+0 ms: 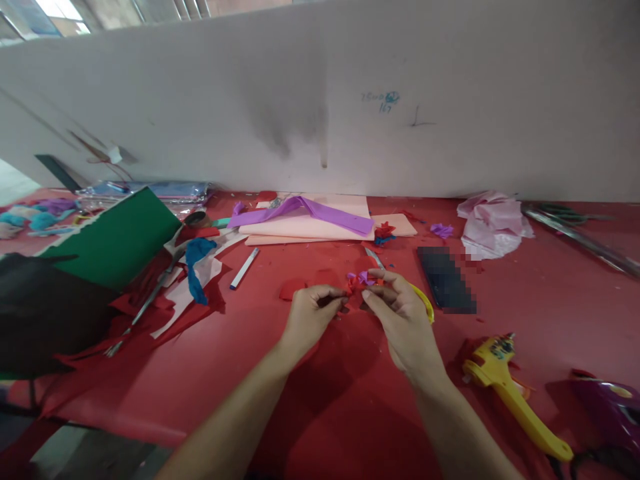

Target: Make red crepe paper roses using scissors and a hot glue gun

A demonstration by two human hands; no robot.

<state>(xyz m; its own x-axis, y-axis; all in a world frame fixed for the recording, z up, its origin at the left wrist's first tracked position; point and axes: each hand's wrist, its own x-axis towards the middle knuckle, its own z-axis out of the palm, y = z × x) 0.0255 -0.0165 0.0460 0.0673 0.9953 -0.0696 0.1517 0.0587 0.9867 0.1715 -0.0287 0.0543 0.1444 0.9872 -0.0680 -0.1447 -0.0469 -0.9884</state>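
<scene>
Both of my hands meet over the middle of the red table. My left hand [309,315] is closed in a pinch, thumb against forefinger, at the left edge of a small red and purple paper flower [354,285]. On its other side, my right hand [403,319] pinches the same piece between thumb and fingers; the exact grip is partly hidden. Scissors [425,301] with a yellow handle lie partly under my right hand. Just left of my left hand is a red paper piece [291,289].
A yellow glue gun [515,400] lies at the right, below a dark phone [445,280]. Behind my hands are peach paper sheets [305,228] with a purple strip [320,212]. A white marker [245,269], red scraps and a green board [117,243] occupy the left.
</scene>
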